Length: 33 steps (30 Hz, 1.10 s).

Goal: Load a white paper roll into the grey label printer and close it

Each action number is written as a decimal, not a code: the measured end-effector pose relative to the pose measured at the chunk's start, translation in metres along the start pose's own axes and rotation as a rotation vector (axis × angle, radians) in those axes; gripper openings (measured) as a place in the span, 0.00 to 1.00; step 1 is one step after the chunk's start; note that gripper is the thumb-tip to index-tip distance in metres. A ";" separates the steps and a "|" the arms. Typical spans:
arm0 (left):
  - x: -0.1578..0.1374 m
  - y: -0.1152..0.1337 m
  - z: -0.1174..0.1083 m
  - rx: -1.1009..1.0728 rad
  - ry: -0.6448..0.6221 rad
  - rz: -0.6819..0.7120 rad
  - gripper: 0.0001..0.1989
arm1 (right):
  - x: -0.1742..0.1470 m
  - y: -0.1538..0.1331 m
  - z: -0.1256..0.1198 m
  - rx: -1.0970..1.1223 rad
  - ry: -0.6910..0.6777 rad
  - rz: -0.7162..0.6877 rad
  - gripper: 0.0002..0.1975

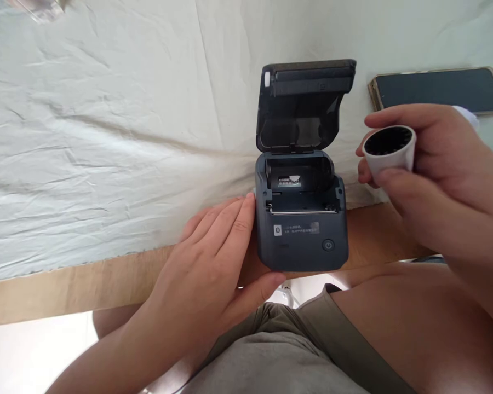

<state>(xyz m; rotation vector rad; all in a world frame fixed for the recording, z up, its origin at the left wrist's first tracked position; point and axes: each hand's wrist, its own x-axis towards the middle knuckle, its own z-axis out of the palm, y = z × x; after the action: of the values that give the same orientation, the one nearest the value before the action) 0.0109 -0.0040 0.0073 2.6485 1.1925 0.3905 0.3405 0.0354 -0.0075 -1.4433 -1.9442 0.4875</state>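
Navy printer [299,251] sits between both hands [209,249] [443,169], touching the left's fingers [240,216].

The cloth [127,82] is pale grey-green; the table [86,287] shows brown wood along its near edge. At this edge the printer [302,254] is dark blue-grey with a white sticker [277,230], and its lid [304,82] is black. The cylinder [390,162] is white, its top black with pale marks. Farther from the edge, the phone [439,90] is black with a beige rim. The shorts [353,334] are olive.
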 end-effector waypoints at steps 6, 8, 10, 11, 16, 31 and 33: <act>-0.002 0.000 0.002 0.004 0.027 -0.012 0.35 | 0.002 0.010 0.001 0.046 -0.017 -0.081 0.27; -0.002 -0.002 0.001 0.015 0.021 -0.001 0.35 | 0.002 0.011 0.002 0.062 -0.001 -0.063 0.26; -0.002 -0.004 -0.001 0.016 0.005 0.021 0.34 | 0.003 0.007 0.001 0.061 -0.007 -0.075 0.26; -0.001 -0.005 -0.002 0.015 -0.005 0.030 0.35 | 0.003 0.003 0.000 0.054 -0.013 -0.080 0.26; 0.001 -0.004 -0.002 0.016 -0.001 0.031 0.35 | 0.006 -0.013 -0.004 0.003 0.022 -0.076 0.24; 0.001 -0.004 -0.003 0.009 0.007 0.008 0.34 | 0.028 -0.030 0.017 0.028 0.079 -0.163 0.22; 0.001 -0.004 -0.003 0.007 0.002 0.014 0.34 | 0.028 -0.038 0.014 0.019 0.060 -0.170 0.19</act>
<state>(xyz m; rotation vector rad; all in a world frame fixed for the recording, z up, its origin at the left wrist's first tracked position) 0.0077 -0.0004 0.0092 2.6641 1.1789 0.3923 0.2989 0.0504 0.0147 -1.2530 -1.9880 0.3793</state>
